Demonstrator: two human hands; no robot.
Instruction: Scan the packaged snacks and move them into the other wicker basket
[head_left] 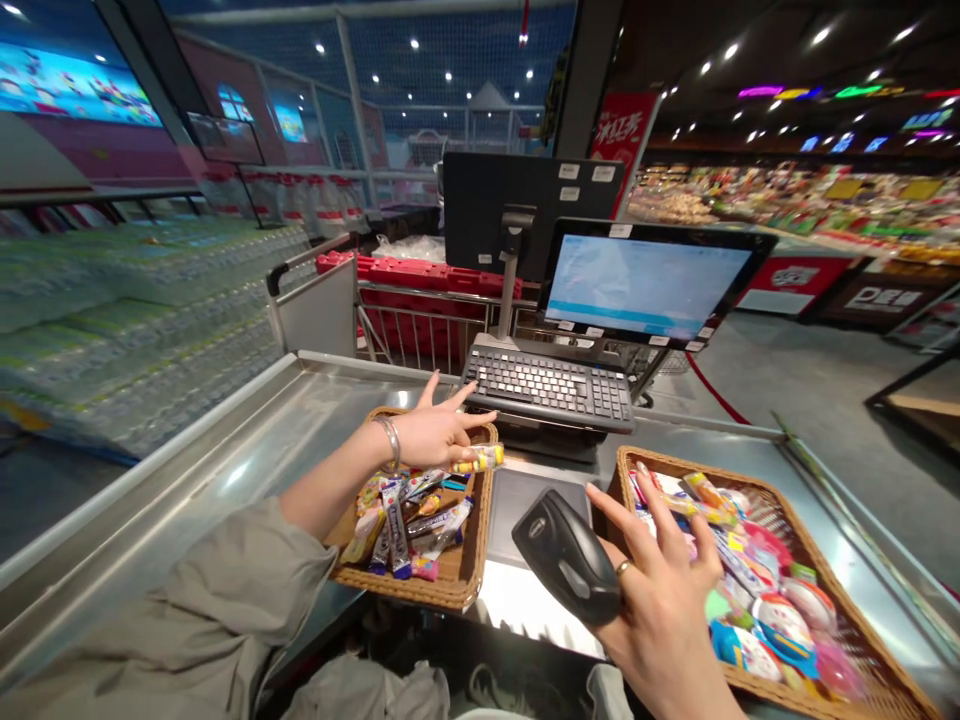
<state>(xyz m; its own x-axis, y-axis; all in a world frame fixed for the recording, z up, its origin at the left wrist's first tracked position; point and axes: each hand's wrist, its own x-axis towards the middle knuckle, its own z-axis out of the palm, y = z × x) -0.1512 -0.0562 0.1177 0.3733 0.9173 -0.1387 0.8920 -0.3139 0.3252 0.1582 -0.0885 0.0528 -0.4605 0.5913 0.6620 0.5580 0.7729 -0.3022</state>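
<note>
My left hand (431, 436) is over the left wicker basket (475, 585), several fingers spread toward the keyboard. A yellow-wrapped candy stick (480, 459) juts from beneath its thumb side, above the basket's right rim, and appears pinched there. Below the hand, the basket holds several wrapped sweets (395, 528). My right hand (660, 590) has a black barcode scanner (568, 556) against its thumb side, the scanner's head pointing up and left. Its other fingers reach out, overlapping the right wicker basket (847, 560), which contains candy sticks and round toy-like sweets (784, 625).
Behind the baskets stand a black keyboard (551, 385), a lit screen (649, 285) and a second monitor (525, 215) facing away. The metal counter (247, 470) has raised edges. Beyond it are a shopping cart (412, 325) and stacked bottle packs (135, 330) at left.
</note>
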